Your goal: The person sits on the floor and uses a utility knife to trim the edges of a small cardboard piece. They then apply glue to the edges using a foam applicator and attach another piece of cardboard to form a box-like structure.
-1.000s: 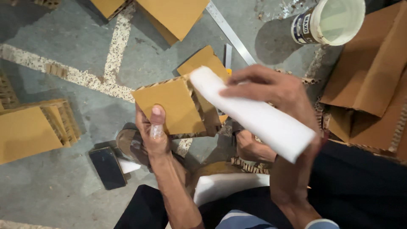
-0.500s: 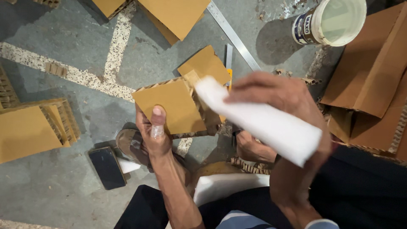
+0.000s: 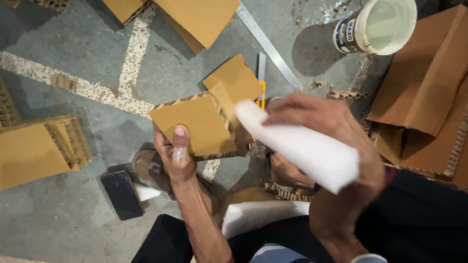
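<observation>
matt brown corrugated cardboard piece (image 3: 195,124) showing rough honeycomb edges, smooth white foam-looking block (image 3: 302,148) pressing just right of it, shiny metal ruler (image 3: 270,46) lying above, rough speckled concrete floor (image 3: 73,63) underneath

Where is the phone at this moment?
In the head view the phone lies face up on the concrete floor at lower left, below the left hand and right of the cardboard block.

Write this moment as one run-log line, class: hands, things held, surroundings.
left hand: grips honeycomb cardboard piece | right hand: holds white bottle, tip at the piece's edge | nearby: white bucket, metal ruler, black phone
</observation>
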